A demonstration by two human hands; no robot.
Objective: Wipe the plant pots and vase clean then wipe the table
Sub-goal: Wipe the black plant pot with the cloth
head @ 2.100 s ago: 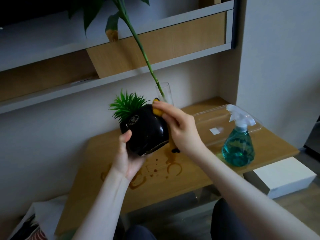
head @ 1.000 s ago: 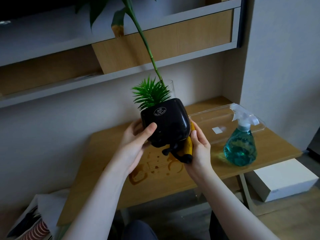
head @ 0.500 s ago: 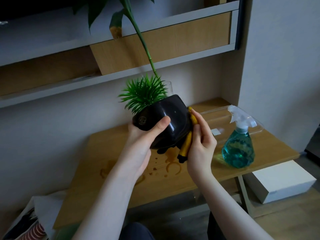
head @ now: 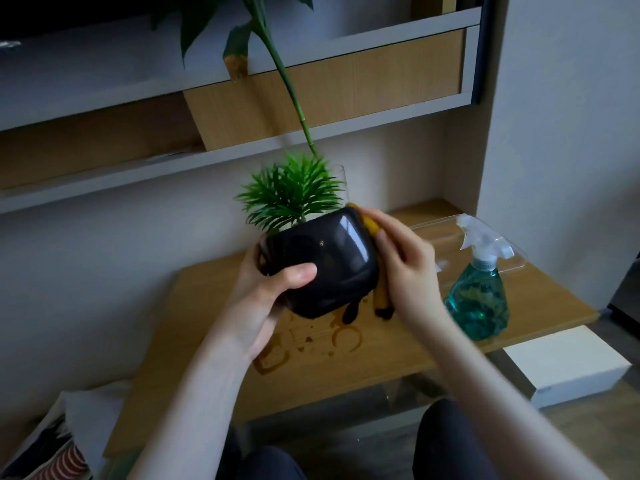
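Observation:
A glossy black plant pot [head: 329, 261] with a spiky green plant [head: 291, 192] is held in the air above the wooden table [head: 398, 344], tilted a little toward me. My left hand [head: 266, 292] grips its left side, thumb across the front. My right hand [head: 405, 265] presses a yellow and black cloth [head: 379, 292] against the pot's right side. Behind the pot stands a clear glass vase [head: 341, 181] with a long green stem [head: 291, 81], mostly hidden.
Brown ring stains and drips [head: 311, 341] mark the table under the pot. A teal spray bottle [head: 479, 296] stands at the right, with a clear plastic tray [head: 446, 233] behind it. A white box [head: 564, 365] lies on the floor at the right. Shelves hang above.
The pot has been turned in my left hand, its logo now out of sight. My right hand with the cloth has slid up along the pot's right side.

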